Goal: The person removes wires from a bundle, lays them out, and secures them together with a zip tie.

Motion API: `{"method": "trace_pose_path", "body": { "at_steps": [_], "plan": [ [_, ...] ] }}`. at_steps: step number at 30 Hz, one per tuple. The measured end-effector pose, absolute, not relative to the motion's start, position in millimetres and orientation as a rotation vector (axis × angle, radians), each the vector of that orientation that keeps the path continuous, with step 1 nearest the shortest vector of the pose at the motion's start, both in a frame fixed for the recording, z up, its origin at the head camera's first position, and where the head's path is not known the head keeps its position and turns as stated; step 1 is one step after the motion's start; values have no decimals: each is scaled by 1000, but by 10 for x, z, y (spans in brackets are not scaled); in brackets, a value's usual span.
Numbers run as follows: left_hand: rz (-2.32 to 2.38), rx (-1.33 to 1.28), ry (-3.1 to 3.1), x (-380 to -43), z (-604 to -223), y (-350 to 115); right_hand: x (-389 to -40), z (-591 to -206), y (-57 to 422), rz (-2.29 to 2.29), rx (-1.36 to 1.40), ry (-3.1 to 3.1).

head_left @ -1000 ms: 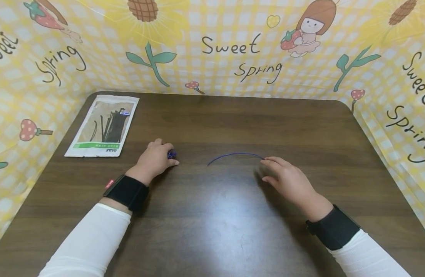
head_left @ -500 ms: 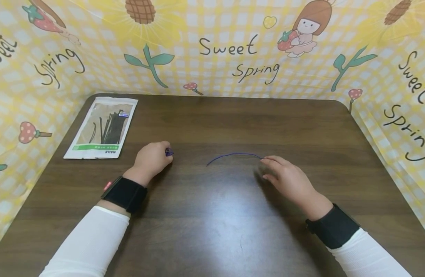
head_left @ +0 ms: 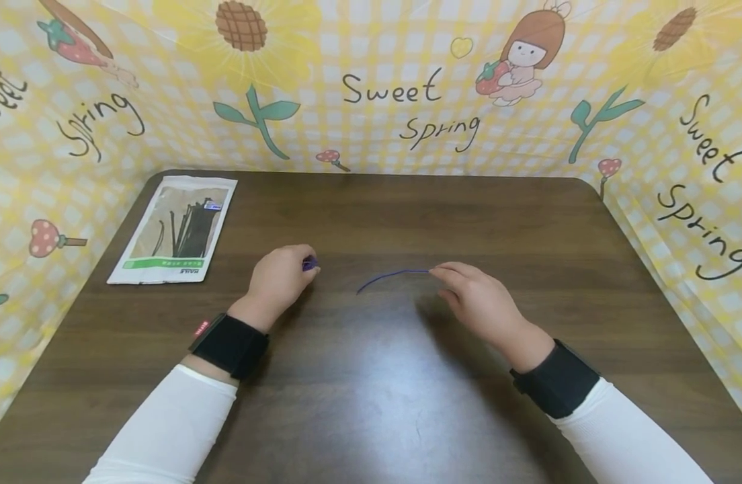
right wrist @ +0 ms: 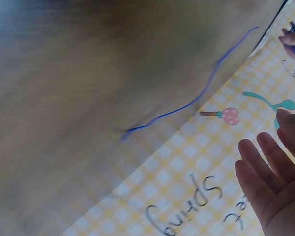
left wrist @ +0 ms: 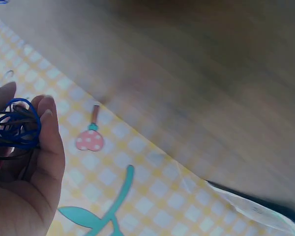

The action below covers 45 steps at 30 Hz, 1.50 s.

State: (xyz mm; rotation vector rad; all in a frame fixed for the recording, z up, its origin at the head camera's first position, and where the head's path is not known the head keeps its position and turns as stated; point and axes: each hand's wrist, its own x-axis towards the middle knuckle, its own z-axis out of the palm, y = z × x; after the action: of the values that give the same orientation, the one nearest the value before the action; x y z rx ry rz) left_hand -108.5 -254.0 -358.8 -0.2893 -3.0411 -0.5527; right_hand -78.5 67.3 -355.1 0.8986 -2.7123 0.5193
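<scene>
In the head view my left hand (head_left: 280, 277) is left of the table's middle, fingers curled around a small tangled bundle of wires (head_left: 309, 262). The left wrist view shows blue and dark loops of the wire bundle (left wrist: 17, 125) between thumb and fingers. A single blue wire (head_left: 389, 275) lies slightly bent on the table. Over its right end hovers my right hand (head_left: 482, 302), hiding part of it in the head view. From the right wrist, the blue wire (right wrist: 206, 88) appears apart from my right hand (right wrist: 273, 172), whose fingers are extended.
A white-edged packet (head_left: 171, 232) with black strips, seemingly cable ties, lies at the table's back left. The dark wooden table (head_left: 371, 376) is bordered by a yellow checked cloth (head_left: 371, 40) at the back and sides.
My left hand has closed around the wire bundle, drawn back slightly and then shifted right. My right hand has moved left over the blue wire, covering more of it.
</scene>
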Motion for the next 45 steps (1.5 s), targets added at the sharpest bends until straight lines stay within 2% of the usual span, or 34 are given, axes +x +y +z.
{"method": "trace_pose_path", "body": {
  "at_steps": [11,20,39,45],
  "plan": [
    [-601,-372,-2919,-1030,-3473,-2194,-934,-3427,285,539,1007,-2639],
    [-686,-504,-2753,-997,-3494,-1908,-1027,-3385,37,964,983,-2734],
    [-697,-625,-2561,-995,-3573,-1735,-1140,-3429,-135,1605,636,-2662],
    [-670,-638,-2549,-1009,-3591,-1736,-1140,-3421,-130,1676,572,-2691]
  ]
}}
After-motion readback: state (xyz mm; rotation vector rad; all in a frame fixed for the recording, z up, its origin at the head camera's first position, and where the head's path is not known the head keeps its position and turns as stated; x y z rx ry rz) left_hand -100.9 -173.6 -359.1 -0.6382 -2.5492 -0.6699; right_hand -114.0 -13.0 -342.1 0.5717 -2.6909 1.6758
